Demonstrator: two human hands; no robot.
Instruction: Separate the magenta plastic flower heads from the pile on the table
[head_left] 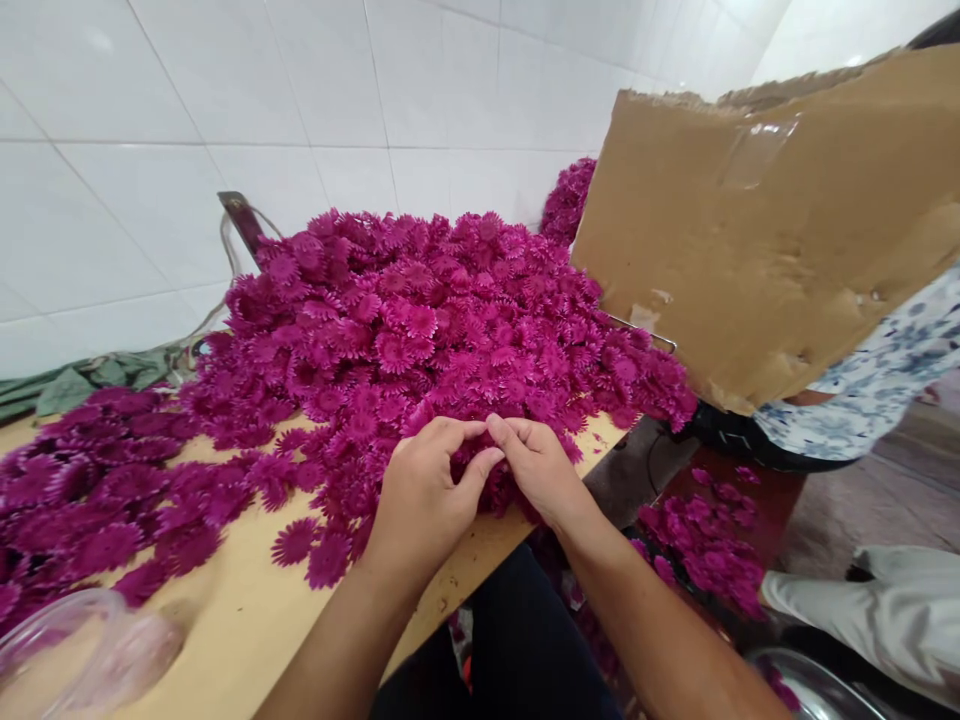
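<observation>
A large heap of magenta artificial-looking flower heads (420,320) with toothed petals spreads over the yellowish tabletop (240,610). At its near edge, my left hand (427,490) is closed in a pinch, thumb and forefinger stretched toward the other hand. My right hand (541,468) meets it there, its thumb and fingertips pressed together against the left fingertips. Whatever the fingers pinch is too small or too hidden to make out. Magenta petals show in the gap below the fingers, but I cannot tell whether these are held or lie behind. Two loose flower heads (311,548) lie left of my left wrist.
A big cardboard sheet (757,230) stands at the right, partly in front of a person in a patterned garment (862,390). More magenta pieces (709,535) lie low on the right. A clear plastic container (82,650) sits front left; green cloth (82,380) lies along the tiled wall (300,100).
</observation>
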